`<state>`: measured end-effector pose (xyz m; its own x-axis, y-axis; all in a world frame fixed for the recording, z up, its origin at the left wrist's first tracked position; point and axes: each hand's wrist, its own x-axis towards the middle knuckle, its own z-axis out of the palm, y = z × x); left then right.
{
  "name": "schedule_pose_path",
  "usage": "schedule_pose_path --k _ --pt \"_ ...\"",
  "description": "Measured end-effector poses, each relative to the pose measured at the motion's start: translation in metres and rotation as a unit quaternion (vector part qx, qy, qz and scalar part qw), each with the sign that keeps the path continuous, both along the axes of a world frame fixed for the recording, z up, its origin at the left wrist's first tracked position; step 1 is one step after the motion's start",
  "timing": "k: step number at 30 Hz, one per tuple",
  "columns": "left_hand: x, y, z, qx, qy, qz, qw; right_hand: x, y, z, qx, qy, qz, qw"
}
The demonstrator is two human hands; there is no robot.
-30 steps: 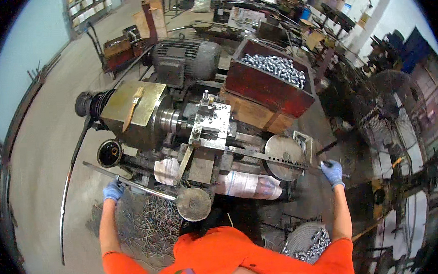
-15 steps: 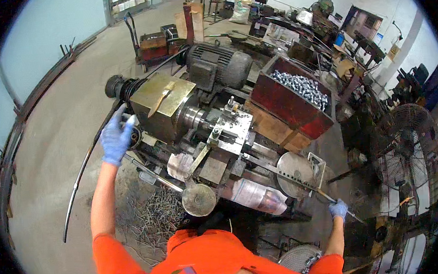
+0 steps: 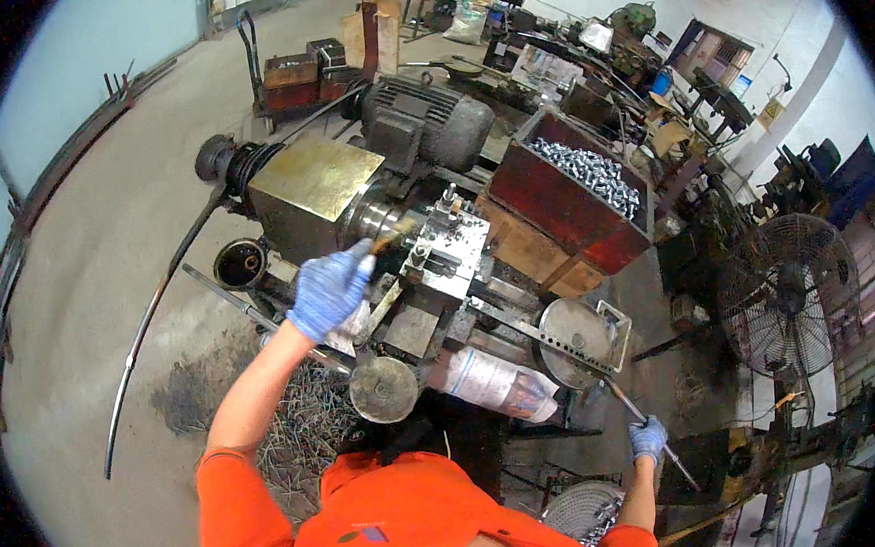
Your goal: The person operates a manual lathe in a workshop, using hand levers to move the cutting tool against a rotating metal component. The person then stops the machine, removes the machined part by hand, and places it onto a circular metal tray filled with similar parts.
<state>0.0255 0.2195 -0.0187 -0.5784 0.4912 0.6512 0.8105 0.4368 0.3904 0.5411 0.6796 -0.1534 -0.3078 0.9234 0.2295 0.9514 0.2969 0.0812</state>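
Note:
My left hand [image 3: 330, 292], in a blue knit glove, is closed on a small brush [image 3: 392, 236] with a tan end. The brush points at the gap between the lathe's spindle [image 3: 378, 220] and the metal tool slide [image 3: 453, 244]. Behind the hand stands the brass-coloured headstock [image 3: 318, 179], its top bare. Off to the right, my gloved right hand [image 3: 649, 439] is wrapped round a long metal lever [image 3: 620, 398]. That lever joins a bar with a row of holes [image 3: 560, 340] leading back to the slide. Fine detail at the brush tip is blurred.
A dark red bin [image 3: 553, 198] full of shiny metal parts sits behind the slide. A motor [image 3: 426, 124] stands beyond the headstock. Metal scraps [image 3: 311, 422] cover the floor at left front. A cage fan [image 3: 790, 297] is at right; a round basket [image 3: 582, 510] holds parts near me.
My left hand has picked the brush off the headstock top and brought it right and nearer, to the spindle. My right hand keeps its hold on the lever. The whole view has shifted slightly.

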Motion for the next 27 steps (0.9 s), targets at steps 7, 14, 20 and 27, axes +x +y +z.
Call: schedule_pose_path --k 7,14,20,27 --pt "-0.005 0.026 -0.022 -0.115 -0.066 0.008 0.991 -0.003 -0.004 0.000 0.057 -0.004 0.019 0.998" --pt "0.001 -0.016 -0.013 -0.061 -0.064 0.007 0.996 -0.012 -0.020 0.005 -0.004 0.028 -0.045 0.999" --pt "-0.039 -0.036 0.028 0.054 0.094 0.107 0.988 0.004 -0.042 -0.005 -0.017 0.043 -0.051 0.998" --pt "-0.075 -0.060 0.032 -0.080 0.033 0.132 0.988 0.047 -0.100 -0.004 0.002 0.081 0.008 0.997"
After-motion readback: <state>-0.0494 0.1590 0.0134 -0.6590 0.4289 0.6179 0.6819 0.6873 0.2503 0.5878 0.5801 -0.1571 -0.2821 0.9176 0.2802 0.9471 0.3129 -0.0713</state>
